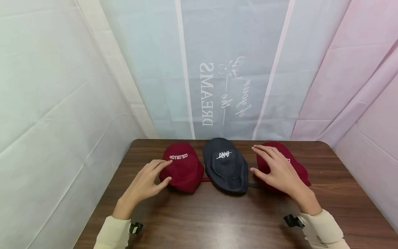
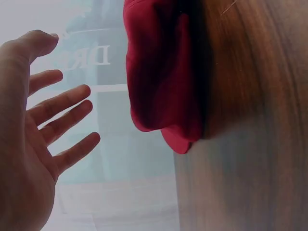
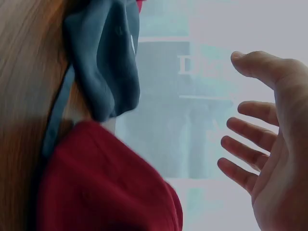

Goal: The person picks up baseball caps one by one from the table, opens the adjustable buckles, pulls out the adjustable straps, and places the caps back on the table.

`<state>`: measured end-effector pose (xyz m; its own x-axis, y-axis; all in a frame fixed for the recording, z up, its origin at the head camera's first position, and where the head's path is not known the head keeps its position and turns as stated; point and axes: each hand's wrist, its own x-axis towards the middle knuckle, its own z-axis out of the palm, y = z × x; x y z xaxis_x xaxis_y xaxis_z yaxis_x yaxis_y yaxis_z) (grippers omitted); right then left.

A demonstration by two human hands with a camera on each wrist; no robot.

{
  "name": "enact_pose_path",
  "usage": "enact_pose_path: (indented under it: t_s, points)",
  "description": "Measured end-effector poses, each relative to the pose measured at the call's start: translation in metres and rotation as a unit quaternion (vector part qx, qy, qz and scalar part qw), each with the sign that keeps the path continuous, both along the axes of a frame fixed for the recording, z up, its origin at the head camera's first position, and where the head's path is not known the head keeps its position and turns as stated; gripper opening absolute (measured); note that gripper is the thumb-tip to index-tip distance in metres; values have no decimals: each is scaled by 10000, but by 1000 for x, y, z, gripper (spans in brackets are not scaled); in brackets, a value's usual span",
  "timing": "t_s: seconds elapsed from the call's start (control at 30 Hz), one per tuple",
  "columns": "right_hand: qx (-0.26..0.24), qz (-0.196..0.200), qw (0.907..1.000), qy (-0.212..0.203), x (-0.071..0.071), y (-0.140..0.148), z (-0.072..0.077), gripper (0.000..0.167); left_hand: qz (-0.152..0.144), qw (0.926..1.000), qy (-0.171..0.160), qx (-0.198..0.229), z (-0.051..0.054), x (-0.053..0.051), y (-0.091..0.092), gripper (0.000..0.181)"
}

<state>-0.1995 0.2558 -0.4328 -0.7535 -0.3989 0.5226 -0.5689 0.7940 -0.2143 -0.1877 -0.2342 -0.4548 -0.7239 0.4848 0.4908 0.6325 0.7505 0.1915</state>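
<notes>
1. Fingers of the left hand are spread and slightly bent, the thumb apart from them; the left wrist view shows a gap between the fingertips and the left red cap.
2. Fingers of the right hand are likewise spread and loosely bent, apart from the right red cap in the right wrist view.
3. All three caps lie near the far edge of the worktop: the left red cap towards the far left corner, the dark cap about midway, the right red cap towards the far right corner.
4. White lettering on the left red cap reads COLORADO, its end close by a left fingertip; the dark cap's white scrawl is hard to read.
5. Most of the right red cap's front is hidden behind the right hand in the head view, leaving only a scrap of lettering.
6. A red strap reaches the dark cap, and a dark strap runs towards the right red cap; whether their ends are tucked beneath, I cannot tell.
7. Picture borders cut off the left red cap in the left wrist view, and the dark cap and right red cap in the right wrist view.
</notes>
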Motion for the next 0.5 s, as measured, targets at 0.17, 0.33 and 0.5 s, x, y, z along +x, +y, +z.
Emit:
enact_pose_path:
  t_s: [0.17,0.33,0.5]
  points:
    - [-3,320,9993,187,-3,-15,-5,77,-19,10000,18,34,-5,4,-1,58]
    - [9,542,9982,262,-5,-34,-8,75,-67,9999,40,83,-14,7,0,60]
    - [-5,743,9970,228,-7,-53,-9,74,-100,9998,-68,127,-23,8,3,60]
